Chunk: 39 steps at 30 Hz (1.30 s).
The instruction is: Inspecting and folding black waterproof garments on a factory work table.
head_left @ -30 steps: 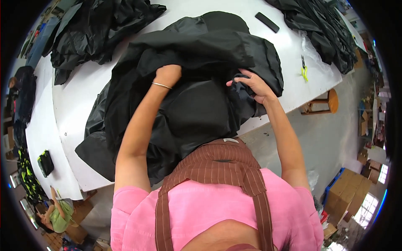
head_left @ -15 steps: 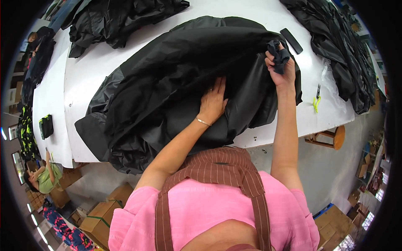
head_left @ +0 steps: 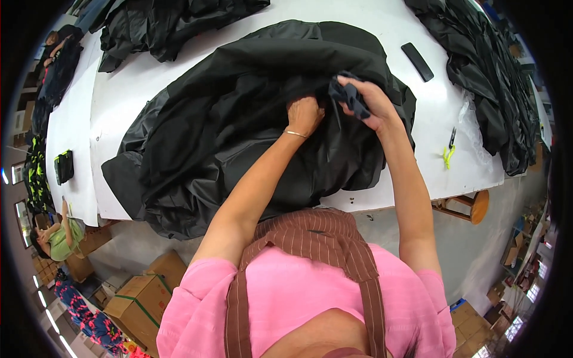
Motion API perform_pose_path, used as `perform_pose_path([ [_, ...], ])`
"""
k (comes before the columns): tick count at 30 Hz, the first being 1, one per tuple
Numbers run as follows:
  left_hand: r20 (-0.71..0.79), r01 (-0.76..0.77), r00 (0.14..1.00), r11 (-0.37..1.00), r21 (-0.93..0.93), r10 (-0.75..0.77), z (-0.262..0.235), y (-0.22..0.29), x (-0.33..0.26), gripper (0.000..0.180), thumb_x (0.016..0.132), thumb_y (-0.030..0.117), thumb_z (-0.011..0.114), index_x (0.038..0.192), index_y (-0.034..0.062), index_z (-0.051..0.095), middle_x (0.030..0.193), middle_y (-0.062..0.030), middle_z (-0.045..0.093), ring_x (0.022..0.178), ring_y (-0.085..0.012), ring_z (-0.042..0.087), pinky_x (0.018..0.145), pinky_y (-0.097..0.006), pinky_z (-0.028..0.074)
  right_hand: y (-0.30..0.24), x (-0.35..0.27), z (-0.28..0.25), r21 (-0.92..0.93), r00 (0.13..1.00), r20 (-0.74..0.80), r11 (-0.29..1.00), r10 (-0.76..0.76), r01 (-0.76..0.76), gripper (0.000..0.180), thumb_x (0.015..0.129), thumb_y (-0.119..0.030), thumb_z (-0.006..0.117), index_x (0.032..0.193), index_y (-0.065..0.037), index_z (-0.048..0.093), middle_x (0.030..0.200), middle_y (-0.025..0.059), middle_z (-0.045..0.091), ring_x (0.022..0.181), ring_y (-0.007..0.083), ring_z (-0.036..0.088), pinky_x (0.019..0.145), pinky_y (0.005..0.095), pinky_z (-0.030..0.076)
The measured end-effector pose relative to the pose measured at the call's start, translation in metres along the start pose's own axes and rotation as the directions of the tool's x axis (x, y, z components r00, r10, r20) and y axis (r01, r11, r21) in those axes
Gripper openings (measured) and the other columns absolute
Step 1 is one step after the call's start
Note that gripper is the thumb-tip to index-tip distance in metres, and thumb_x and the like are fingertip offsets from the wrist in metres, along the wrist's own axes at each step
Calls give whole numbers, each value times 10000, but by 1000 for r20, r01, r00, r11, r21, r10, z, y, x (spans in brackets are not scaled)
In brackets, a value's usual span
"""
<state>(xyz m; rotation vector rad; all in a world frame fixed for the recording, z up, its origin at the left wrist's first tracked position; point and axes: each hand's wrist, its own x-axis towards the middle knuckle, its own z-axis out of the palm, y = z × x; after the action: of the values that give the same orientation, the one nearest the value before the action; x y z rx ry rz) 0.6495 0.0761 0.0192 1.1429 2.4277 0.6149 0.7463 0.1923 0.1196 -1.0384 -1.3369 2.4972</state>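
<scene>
We look down on a white worktop [head_left: 412, 36] in a busy workshop.

Right of the worktop's near edge we see a round wooden stool [head_left: 471, 206] on a grey concrete floor [head_left: 477, 262]; below its left end, brown cardboard boxes [head_left: 143, 292] are stacked. Beyond the stool we see more boxes [head_left: 519, 250] and bright window light at the far right.

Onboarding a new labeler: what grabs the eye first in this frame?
The big black garment spread over the white table dominates the middle, its lower edge hanging off the near side. Both hands work on it at centre: the left hand presses into the cloth, and the right hand has a bunched fold in its grip. More black garments are heaped at the right, with yellow snips near the table's right edge.
</scene>
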Motion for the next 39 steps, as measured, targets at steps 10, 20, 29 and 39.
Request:
perform_pose_path([
  [10,-189,-493,867,849,-190,461,-11,27,-85,476,706,-87,519,1171,-3,576,996,-146,519,780,-333,611,683,-406,522,-62,15,2,485,848,377,859,-374,163,172,918,-145,511,871,19,495,761,96,474,614,151,430,499,228,347],
  [20,-147,-508,861,844,-171,488,23,0,-106,406,742,-53,525,1119,46,639,882,-119,485,799,-299,583,715,-413,476,-9,40,-69,379,927,272,914,-259,144,159,895,-156,574,894,2,556,775,88,546,580,131,489,463,224,366],
  [29,227,-119,909,738,-664,350,10,-19,-70,332,774,59,465,1042,48,661,821,-126,614,674,-227,584,650,-326,463,0,-65,-43,-324,967,-243,934,70,-149,225,810,-259,705,757,-48,645,665,18,605,462,74,523,442,185,406],
  [39,418,-623,778,662,418,469,-47,-47,38,386,904,236,543,1215,8,542,1128,-136,626,978,-234,603,872,-297,477,59,-83,-42,-982,974,61,160,-218,98,506,785,-118,629,1278,-56,529,1232,279,533,1116,381,547,955,364,430],
])
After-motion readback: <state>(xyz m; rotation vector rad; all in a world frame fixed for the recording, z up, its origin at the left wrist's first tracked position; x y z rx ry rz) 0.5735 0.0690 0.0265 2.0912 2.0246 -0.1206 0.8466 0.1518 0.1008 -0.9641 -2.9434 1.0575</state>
